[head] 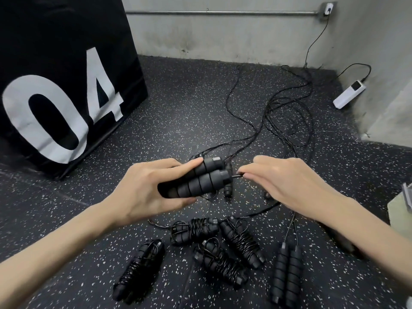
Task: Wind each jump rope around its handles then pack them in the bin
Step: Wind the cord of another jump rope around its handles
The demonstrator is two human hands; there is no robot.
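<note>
Two black ribbed foam handles [196, 180] side by side, clasped in left hand [142, 190]; right hand [287, 184] pinching thin black cord [238, 175] at handle tip; four wound bundles [223, 248] on floor [178, 112].

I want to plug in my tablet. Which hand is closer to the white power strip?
Right. The right hand sits below and left of the white power strip; the left hand is farther left.
</note>
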